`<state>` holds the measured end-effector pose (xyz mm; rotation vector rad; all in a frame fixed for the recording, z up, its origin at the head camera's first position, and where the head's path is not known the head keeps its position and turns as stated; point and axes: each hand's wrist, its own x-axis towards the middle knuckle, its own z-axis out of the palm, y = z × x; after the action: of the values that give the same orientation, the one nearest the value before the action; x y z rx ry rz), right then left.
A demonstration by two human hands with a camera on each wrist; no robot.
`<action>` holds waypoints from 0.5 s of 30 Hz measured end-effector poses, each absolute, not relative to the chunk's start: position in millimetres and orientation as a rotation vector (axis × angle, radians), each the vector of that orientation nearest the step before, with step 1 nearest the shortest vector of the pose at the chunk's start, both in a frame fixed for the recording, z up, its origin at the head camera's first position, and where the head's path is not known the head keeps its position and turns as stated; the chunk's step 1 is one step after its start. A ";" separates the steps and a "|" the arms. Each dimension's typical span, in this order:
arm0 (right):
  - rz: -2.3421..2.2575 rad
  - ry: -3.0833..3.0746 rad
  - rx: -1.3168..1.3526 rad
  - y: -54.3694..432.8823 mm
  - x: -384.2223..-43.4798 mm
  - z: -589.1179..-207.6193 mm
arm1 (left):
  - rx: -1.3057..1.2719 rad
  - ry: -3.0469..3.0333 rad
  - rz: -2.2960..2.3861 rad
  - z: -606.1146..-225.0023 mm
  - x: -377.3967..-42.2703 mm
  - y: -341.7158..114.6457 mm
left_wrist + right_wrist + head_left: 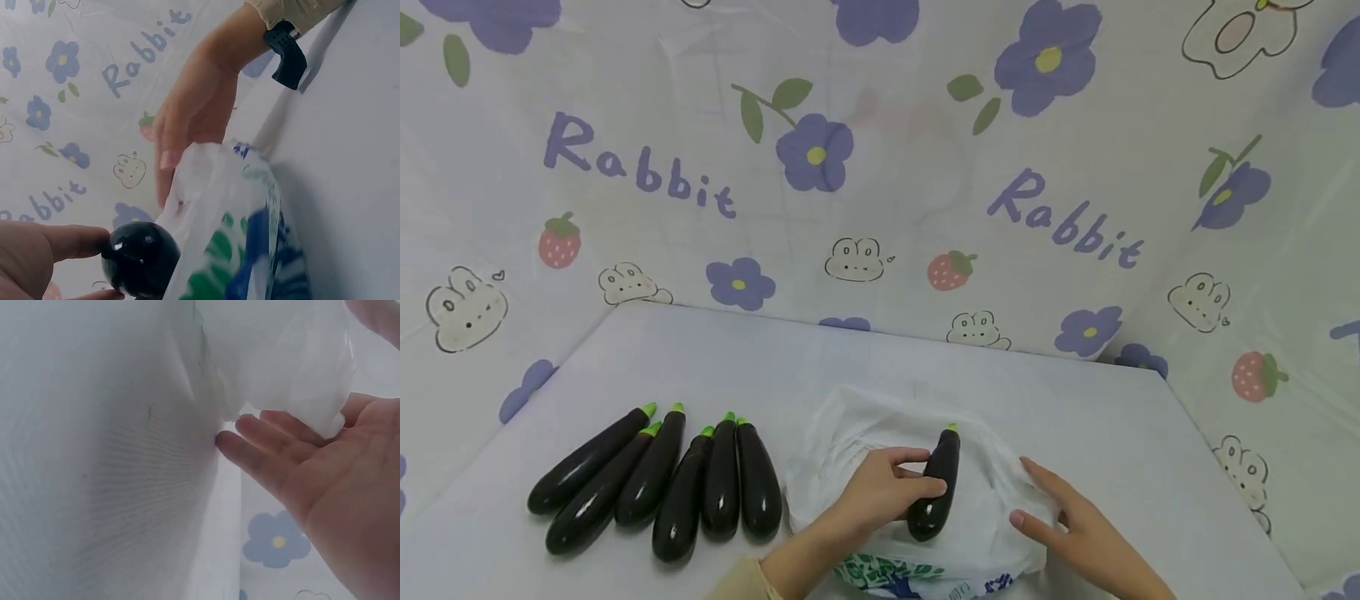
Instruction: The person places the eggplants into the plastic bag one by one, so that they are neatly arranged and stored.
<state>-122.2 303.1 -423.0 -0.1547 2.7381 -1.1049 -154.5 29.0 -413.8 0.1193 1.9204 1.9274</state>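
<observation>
A dark glossy eggplant [942, 471] with a green stem end is held between the thumb and fingers of my left hand [880, 492], over a white plastic bag [992, 542]. Its rounded bottom shows as a black ball in the left wrist view, beside the bag's green and blue print. On the bag's right side, my right hand [1075, 525] has its fingers extended and spread. The right wrist view shows that hand [331, 481] palm inward, with bag plastic [294, 369] hanging against its fingers.
Several more eggplants [722, 487] lie side by side on the white table [737, 350], left of the bag. Behind the table hangs a curtain [887, 208] printed with rabbits, flowers and strawberries.
</observation>
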 end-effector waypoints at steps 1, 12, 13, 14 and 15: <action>-1.155 2.707 -0.161 304.1 -123.0 -422.8 | 0.112 1.918 1.934 -414.3 -154.6 34.1; -1.561 2.314 -0.164 316.4 -129.3 -424.5 | -0.006 1.961 1.996 -422.0 -152.9 74.3; -1.566 2.314 -0.189 316.9 -129.5 -425.3 | -0.012 1.961 1.997 -423.4 -153.1 76.2; -1.573 2.312 -0.214 317.3 -129.6 -426.2 | -0.015 1.963 1.997 -425.2 -153.3 77.9; -1.578 2.311 -0.236 317.4 -129.6 -427.1 | -0.015 1.971 1.990 -427.2 -153.5 79.3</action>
<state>-129.6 317.4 -427.1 -0.2362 2.3115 -1.5776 -153.5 79.3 -427.2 -0.0149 1.9711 1.9904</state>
